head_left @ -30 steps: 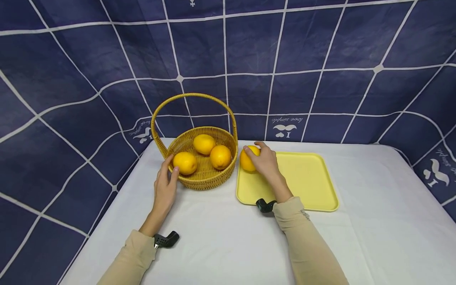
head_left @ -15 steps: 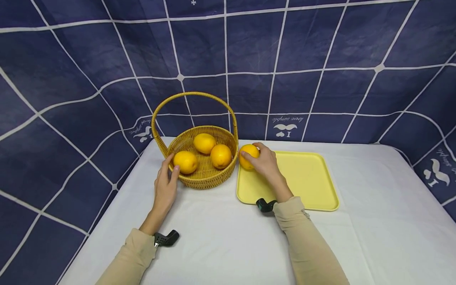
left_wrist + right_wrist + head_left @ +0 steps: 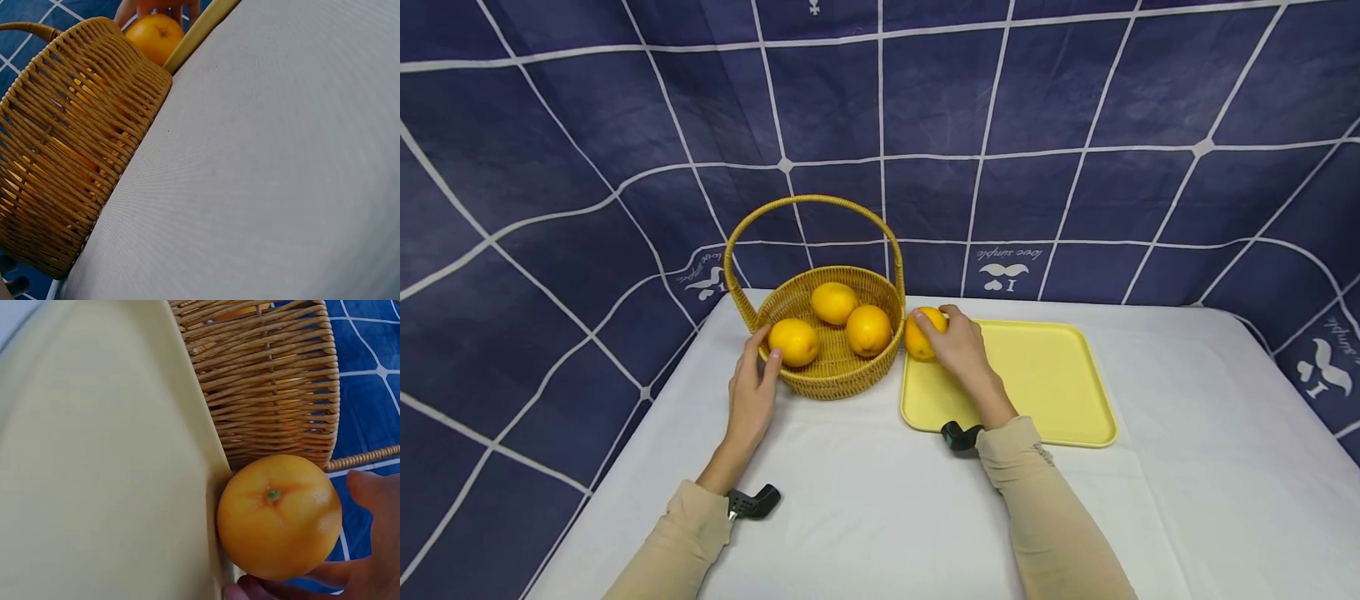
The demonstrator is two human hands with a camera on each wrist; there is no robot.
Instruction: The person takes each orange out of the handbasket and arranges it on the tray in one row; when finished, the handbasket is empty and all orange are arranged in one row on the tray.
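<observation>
My right hand (image 3: 958, 340) holds an orange (image 3: 279, 517) at the back left corner of the yellow tray (image 3: 1045, 383), close beside the basket. In the right wrist view its green stem end shows, with fingers under one side and the thumb near the other. On the left, my left hand (image 3: 752, 396) rests against the left front rim of a wicker basket (image 3: 838, 387) with a tall handle. Inside the basket lie three yellow-orange fruits: one at the left (image 3: 794, 342), one at the back (image 3: 833, 302) and an orange at the right (image 3: 868, 330).
A white cloth (image 3: 865, 508) covers the table. Behind it hangs a dark blue curtain (image 3: 940, 100) with white grid lines. The tray's left edge stands close to the basket's right side. Black cameras (image 3: 756, 502) are strapped at both wrists.
Both hands, the basket and the tray keep nearly the same places. The orange stays in my right hand at the tray corner; the whole head view has shifted slightly.
</observation>
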